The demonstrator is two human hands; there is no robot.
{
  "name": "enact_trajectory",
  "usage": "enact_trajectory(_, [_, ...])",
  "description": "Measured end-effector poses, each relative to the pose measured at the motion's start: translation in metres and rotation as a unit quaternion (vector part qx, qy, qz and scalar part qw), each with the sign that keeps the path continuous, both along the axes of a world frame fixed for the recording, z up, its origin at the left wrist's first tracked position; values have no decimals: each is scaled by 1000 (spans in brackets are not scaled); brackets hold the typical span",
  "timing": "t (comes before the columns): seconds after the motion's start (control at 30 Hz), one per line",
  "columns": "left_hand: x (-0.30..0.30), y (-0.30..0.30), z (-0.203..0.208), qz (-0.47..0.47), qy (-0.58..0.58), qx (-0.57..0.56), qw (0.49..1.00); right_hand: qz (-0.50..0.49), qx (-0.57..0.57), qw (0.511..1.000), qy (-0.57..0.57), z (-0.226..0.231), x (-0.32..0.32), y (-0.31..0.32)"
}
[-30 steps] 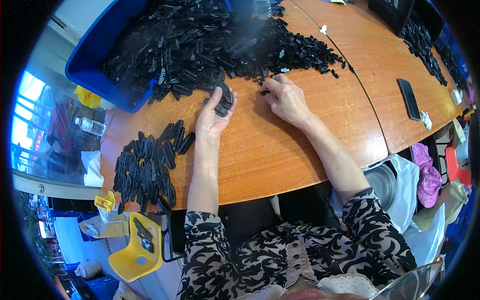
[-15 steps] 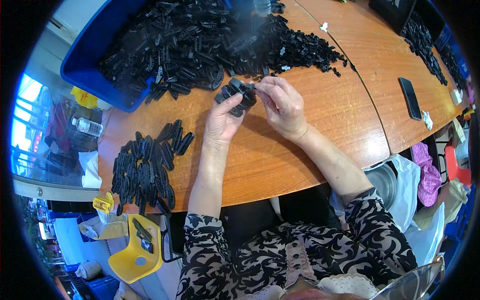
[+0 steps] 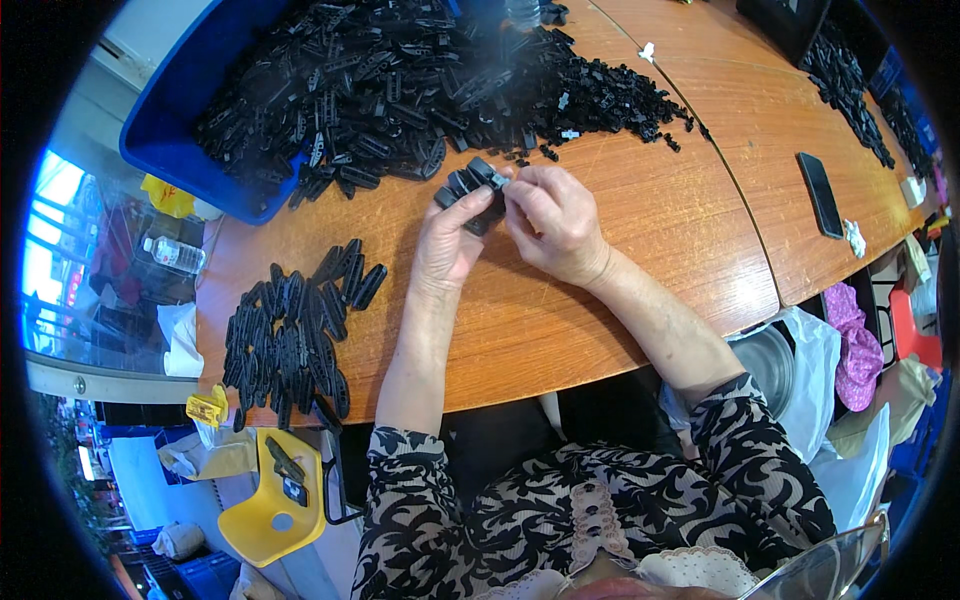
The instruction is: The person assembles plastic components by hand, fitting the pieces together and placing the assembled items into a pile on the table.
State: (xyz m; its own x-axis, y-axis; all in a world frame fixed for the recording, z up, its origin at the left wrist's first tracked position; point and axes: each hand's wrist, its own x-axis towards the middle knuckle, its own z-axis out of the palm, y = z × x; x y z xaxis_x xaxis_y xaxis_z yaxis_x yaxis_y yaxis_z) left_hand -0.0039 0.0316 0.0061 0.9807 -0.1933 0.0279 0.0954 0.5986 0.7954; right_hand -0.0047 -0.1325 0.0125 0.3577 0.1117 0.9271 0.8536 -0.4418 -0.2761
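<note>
In my left hand (image 3: 447,236) is a bunch of black elongated plastic parts (image 3: 466,186), held between thumb and fingers. My right hand (image 3: 556,222) meets them from the right, its thumb and forefinger pinched at the end of one part. Whatever sits in that pinch is too small to make out. Beyond my hands lies a big heap of similar black parts (image 3: 370,90), spilling from a tipped blue bin (image 3: 150,150). To its right spreads a pile of much smaller black pieces (image 3: 610,100). A separate group of long black parts (image 3: 290,330) lies left of my left forearm.
A black phone (image 3: 820,196) lies on the wooden table (image 3: 640,230) at the right. More black parts (image 3: 845,90) are at the far right. A yellow chair (image 3: 260,530) stands below left, a metal bowl (image 3: 765,370) by the table's front edge. A plastic bottle (image 3: 175,254) is at the left.
My right hand has shifted slightly left, closer against the bunch. The parts in my left hand have tilted a little.
</note>
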Motion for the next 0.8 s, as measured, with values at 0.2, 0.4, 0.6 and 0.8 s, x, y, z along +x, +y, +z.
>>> enact_trajectory(0.2, [8,16,-7,-15,38,19,999,75,48,992,90,1,12,-6])
enact_trajectory(0.4, [6,22,-8,-14,71,35,997,165,-12,980,107,2,17,-9])
enact_trajectory(0.6, [1,18,1,-69,104,57,991,167,-79,979,88,4,20,-18])
enact_trajectory(0.8, [2,25,3,-87,38,175,980,148,-6,966,210,-1,15,-10])
